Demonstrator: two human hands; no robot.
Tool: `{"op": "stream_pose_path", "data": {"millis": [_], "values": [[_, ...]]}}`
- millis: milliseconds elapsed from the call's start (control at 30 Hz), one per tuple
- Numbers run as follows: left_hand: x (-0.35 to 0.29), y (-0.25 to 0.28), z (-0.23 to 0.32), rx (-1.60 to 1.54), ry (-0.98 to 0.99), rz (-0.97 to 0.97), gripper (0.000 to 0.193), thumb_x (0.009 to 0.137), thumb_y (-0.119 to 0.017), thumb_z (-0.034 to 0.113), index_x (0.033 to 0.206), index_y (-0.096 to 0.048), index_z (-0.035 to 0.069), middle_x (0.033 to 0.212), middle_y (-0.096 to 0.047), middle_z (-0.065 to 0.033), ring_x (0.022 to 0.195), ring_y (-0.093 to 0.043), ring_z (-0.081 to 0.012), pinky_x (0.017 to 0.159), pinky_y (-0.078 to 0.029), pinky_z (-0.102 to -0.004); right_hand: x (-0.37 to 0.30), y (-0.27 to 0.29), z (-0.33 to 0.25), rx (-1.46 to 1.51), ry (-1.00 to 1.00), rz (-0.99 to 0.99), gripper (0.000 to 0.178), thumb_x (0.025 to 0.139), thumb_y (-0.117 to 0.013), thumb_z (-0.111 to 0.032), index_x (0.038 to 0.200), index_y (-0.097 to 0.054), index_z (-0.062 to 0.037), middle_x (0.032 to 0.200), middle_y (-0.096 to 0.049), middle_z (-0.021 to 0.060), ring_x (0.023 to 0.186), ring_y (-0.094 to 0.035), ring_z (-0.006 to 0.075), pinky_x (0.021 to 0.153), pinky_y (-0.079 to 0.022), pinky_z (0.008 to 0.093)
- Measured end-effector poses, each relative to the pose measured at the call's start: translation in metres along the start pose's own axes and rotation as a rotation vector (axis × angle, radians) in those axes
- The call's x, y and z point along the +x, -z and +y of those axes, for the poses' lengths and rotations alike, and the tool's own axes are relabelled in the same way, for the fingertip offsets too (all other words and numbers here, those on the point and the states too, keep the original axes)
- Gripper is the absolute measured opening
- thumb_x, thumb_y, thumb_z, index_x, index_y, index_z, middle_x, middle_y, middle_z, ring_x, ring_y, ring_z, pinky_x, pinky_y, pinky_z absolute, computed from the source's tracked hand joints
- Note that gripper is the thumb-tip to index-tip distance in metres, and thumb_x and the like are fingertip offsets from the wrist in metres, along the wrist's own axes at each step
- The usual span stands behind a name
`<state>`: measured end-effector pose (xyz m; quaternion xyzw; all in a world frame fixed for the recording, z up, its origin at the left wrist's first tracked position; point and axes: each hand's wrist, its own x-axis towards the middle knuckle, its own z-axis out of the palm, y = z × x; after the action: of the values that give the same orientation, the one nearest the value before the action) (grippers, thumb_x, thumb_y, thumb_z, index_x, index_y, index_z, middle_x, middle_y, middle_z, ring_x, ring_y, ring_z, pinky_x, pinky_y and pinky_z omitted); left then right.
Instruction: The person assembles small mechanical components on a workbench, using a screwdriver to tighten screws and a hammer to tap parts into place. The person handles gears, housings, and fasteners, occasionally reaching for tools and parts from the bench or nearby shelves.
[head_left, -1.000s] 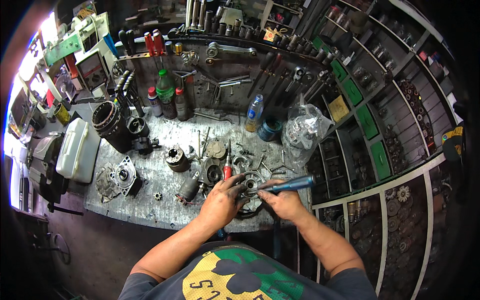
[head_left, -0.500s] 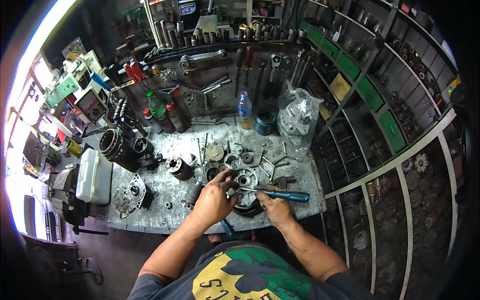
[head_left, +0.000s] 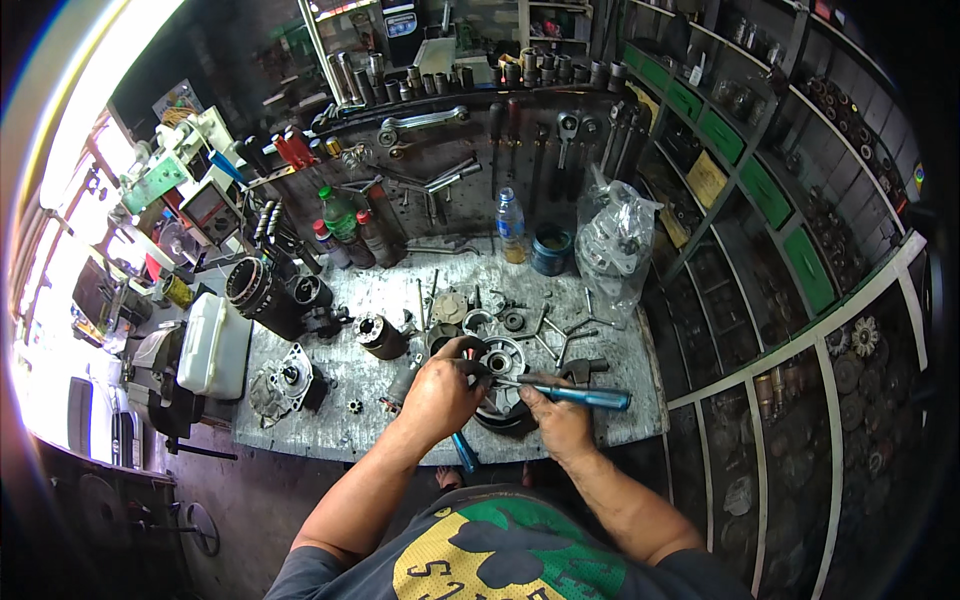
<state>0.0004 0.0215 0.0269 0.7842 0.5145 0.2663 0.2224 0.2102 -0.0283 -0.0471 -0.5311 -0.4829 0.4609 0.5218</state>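
A screwdriver with a blue handle [head_left: 590, 397] lies across my right hand [head_left: 558, 420], which is closed around it near the shank. Its tip points left to the fingers of my left hand [head_left: 438, 398]. Those fingers are bent and pinched together on something small and dark that I cannot make out. Just beyond and beneath both hands sits a round metal housing [head_left: 502, 356] with a ring-shaped bore, partly covered by them. Under my left wrist a second blue handle [head_left: 465, 452] sticks out over the table's front edge.
Left on the metal-topped table [head_left: 340, 425] are a flanged metal part [head_left: 290, 375], a small gear [head_left: 354, 407] and a cylindrical part [head_left: 380, 337]. A T-shaped wrench [head_left: 565, 335], a plastic bottle [head_left: 510, 228] and a bagged metal part [head_left: 615, 240] stand or lie farther back. Shelves [head_left: 770, 385] line the right side.
The whole view has shifted, so everything appears slightly farther right. Both hands keep nearly the same pose over the housing, with the screwdriver still held in the right.
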Motion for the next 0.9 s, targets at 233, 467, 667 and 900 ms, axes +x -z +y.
{"op": "stream_pose_path", "data": {"millis": [233, 467, 667, 900], "values": [[0.007, 0.0, -0.002, 0.057, 0.029, -0.079, 0.019, 0.09, -0.083, 0.011, 0.106, -0.083, 0.001, 0.136, -0.071, -0.0222, 0.12, -0.072, -0.0412, 0.103, -0.058, -0.0459, 0.0, 0.007, 0.02, 0.633, -0.322, -0.106, 0.022, 0.103, -0.083, -0.02, 0.115, -0.073, -0.0051, 0.086, -0.064, -0.0032, 0.067, -0.052, 0.0061, 0.059, -0.041, 0.0235], [-0.002, 0.0, -0.002, 0.025, -0.067, 0.048, 0.031, 0.099, -0.076, 0.015, 0.12, -0.073, -0.007, 0.124, -0.074, -0.0295, 0.13, -0.065, -0.0471, 0.11, -0.054, -0.0516, -0.007, 0.01, 0.014, 0.755, -0.238, 0.021, 0.013, 0.102, -0.08, -0.011, 0.109, -0.07, -0.0074, 0.091, -0.066, 0.0011, 0.072, -0.058, 0.0123, 0.064, -0.047, 0.0301], [-0.044, 0.048, -0.086, -0.475, 0.407, 0.536, 0.019, 0.101, -0.079, 0.012, 0.114, -0.077, -0.002, 0.097, -0.081, -0.0168, 0.087, -0.078, -0.0263, 0.082, -0.061, -0.0388, -0.017, 0.071, -0.02, -0.052, 0.218, 0.081, 0.018, 0.101, -0.075, -0.015, 0.108, -0.077, 0.0013, 0.101, -0.076, 0.0085, 0.088, -0.07, 0.0187, 0.085, -0.057, 0.0324], [-0.095, 0.031, -0.224, -0.025, 0.789, 0.23, 0.024, 0.094, -0.085, 0.018, 0.11, -0.082, 0.0, 0.101, -0.082, -0.0242, 0.096, -0.081, -0.0379, 0.087, -0.062, -0.0459, -0.028, 0.106, -0.041, -0.065, 0.181, 0.274, 0.028, 0.11, -0.064, -0.014, 0.134, -0.065, -0.0002, 0.105, -0.072, 0.0089, 0.095, -0.068, 0.0164, 0.089, -0.055, 0.033]]}}
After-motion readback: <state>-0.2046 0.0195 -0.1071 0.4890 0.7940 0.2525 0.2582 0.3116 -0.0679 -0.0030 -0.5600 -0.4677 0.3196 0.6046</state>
